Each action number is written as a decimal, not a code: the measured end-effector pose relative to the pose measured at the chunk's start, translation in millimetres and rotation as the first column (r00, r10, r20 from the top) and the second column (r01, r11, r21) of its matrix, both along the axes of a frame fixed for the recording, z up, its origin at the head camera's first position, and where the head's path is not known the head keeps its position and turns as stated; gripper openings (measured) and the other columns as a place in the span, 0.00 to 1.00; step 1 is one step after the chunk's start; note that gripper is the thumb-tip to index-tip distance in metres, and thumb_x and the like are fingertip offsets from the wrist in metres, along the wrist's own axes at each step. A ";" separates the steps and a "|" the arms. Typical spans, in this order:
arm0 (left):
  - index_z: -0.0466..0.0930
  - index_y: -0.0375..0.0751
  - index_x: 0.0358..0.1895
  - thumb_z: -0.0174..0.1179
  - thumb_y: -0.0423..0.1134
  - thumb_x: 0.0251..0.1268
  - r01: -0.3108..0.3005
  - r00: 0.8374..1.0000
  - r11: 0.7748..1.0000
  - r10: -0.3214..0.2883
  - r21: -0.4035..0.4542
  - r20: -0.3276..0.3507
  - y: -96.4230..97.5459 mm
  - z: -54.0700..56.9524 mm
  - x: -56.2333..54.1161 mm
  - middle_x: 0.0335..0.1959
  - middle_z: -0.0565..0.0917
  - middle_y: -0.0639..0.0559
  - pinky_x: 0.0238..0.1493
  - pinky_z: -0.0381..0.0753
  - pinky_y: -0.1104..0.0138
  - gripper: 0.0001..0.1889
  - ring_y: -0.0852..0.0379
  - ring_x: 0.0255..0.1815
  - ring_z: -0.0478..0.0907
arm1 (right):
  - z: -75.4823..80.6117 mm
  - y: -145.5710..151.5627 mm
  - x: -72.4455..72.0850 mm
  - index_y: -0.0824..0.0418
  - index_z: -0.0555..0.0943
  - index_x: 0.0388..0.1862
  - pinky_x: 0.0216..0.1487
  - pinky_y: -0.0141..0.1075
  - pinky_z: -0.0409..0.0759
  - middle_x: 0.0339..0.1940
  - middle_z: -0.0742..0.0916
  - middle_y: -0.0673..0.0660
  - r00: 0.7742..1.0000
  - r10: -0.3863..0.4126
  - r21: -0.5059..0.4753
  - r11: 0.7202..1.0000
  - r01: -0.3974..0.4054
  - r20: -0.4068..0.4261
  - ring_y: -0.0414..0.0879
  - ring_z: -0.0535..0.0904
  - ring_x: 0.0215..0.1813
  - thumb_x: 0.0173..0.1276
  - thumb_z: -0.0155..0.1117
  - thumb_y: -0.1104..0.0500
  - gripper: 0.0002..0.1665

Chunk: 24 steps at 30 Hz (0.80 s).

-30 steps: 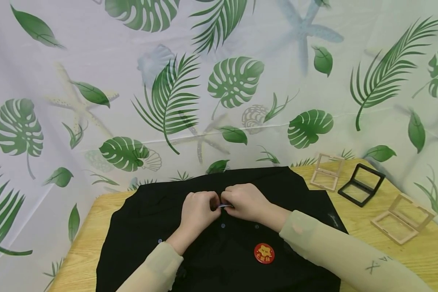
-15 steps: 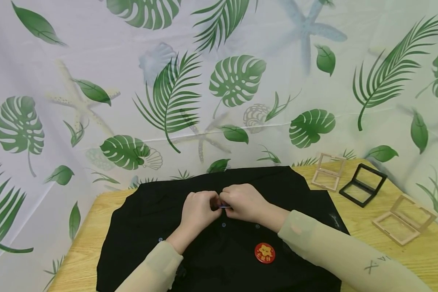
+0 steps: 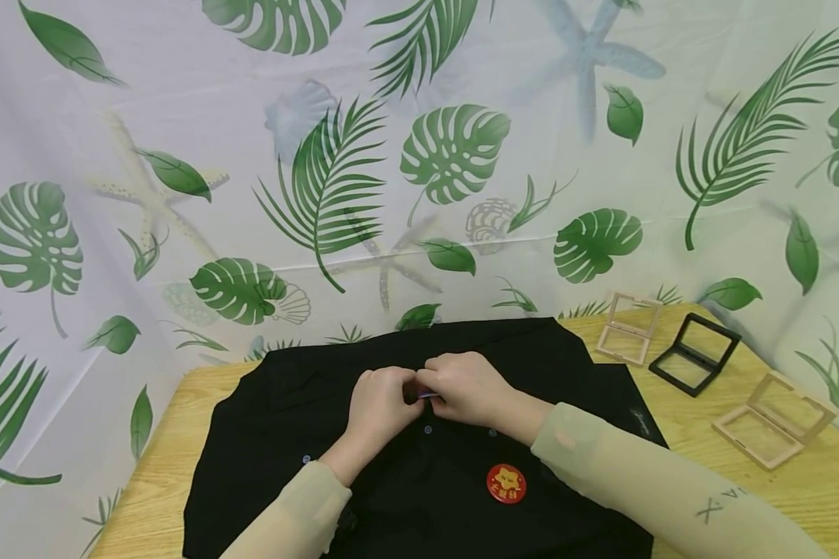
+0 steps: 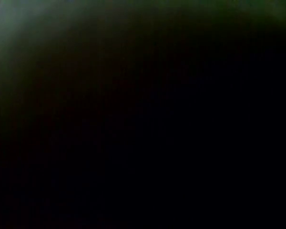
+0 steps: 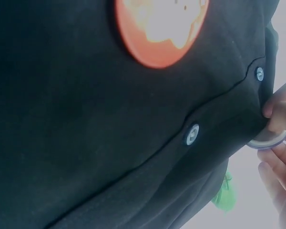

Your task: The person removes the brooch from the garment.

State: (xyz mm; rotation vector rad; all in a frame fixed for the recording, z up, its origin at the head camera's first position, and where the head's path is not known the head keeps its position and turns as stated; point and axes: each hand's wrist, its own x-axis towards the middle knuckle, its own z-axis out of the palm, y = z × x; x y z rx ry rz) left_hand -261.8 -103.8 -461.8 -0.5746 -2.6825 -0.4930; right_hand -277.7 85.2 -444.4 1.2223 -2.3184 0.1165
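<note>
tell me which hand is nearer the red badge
Right hand: in the head view it's above and slightly left of the badge; the left hand is above too, farther left.

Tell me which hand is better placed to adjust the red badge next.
Probably the right hand: the red badge lies nearer to it than to the left hand. Both, though, are busy at a small round thing.

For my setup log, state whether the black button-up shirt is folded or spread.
Spread: the black button-up shirt lies wide across the wooden table.
</note>
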 end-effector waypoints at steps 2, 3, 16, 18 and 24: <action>0.84 0.53 0.24 0.79 0.40 0.56 -0.002 1.000 1.000 0.002 0.001 0.004 0.5 -0.1 0.3 0.22 0.85 0.60 0.35 0.71 0.66 0.11 0.62 0.23 0.75 | 0.0 -0.2 0.1 0.52 0.81 0.31 0.25 0.31 0.68 0.25 0.81 0.48 1.000 -0.004 -0.001 1.000 0.004 0.006 0.40 0.71 0.24 0.56 0.80 0.59 0.12; 0.85 0.53 0.25 0.79 0.40 0.56 -0.004 1.000 1.000 0.004 0.001 0.007 0.8 0.0 0.5 0.22 0.85 0.60 0.36 0.72 0.66 0.10 0.62 0.23 0.75 | 0.1 -0.4 0.1 0.52 0.81 0.30 0.25 0.31 0.68 0.25 0.81 0.48 1.000 -0.008 0.000 1.000 0.008 0.007 0.40 0.71 0.24 0.56 0.79 0.59 0.12; 0.85 0.52 0.25 0.80 0.39 0.53 0.005 1.000 1.000 -0.005 0.000 -0.026 2.0 0.9 2.1 0.24 0.87 0.59 0.39 0.76 0.62 0.11 0.60 0.25 0.79 | 1.1 -3.8 -0.3 0.52 0.79 0.24 0.25 0.30 0.63 0.23 0.80 0.47 1.000 -0.018 0.024 1.000 0.018 0.007 0.40 0.69 0.24 0.53 0.77 0.61 0.12; 0.85 0.51 0.25 0.80 0.39 0.53 0.009 0.999 1.000 -0.008 0.007 -0.034 2.0 0.8 2.5 0.24 0.87 0.58 0.40 0.77 0.61 0.10 0.59 0.25 0.79 | 0.4 -4.3 -0.3 0.52 0.78 0.23 0.26 0.30 0.62 0.22 0.80 0.47 1.000 -0.015 0.018 1.000 0.015 0.003 0.40 0.68 0.24 0.52 0.76 0.62 0.13; 0.86 0.51 0.24 0.81 0.40 0.54 0.008 0.999 1.000 -0.007 0.027 -0.039 2.1 1.2 3.3 0.24 0.87 0.58 0.39 0.77 0.62 0.11 0.59 0.26 0.80 | -1.3 -5.6 0.9 0.53 0.77 0.23 0.27 0.30 0.62 0.21 0.78 0.48 1.000 -0.002 0.008 1.000 0.002 0.001 0.39 0.67 0.24 0.52 0.75 0.63 0.13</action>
